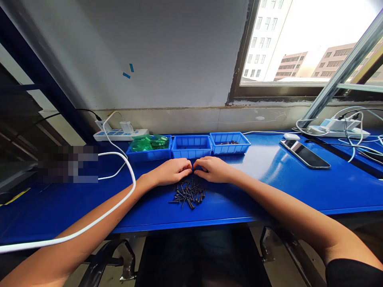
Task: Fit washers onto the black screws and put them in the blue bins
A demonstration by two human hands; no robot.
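A loose pile of dark screws (188, 195) lies on the blue tabletop (269, 187). Just beyond the pile, my left hand (176, 171) and my right hand (214, 169) rest close together, a small gap between their fingertips. Both have curled, closed fingers; whatever may be inside them is hidden. Directly behind the hands is the middle blue bin (191, 153), with nothing visible inside. On its left, another blue bin (149, 155) holds green plastic packaging (149, 142). Small dark pieces (229, 142) lie in the right blue bin (231, 149).
A white cable (131, 175) arches across my left forearm. Power strips stand at the back left (137, 133) and back right (338, 131), the latter among tangled cables. A phone (305, 153) lies to the right, near a small white case (291, 136).
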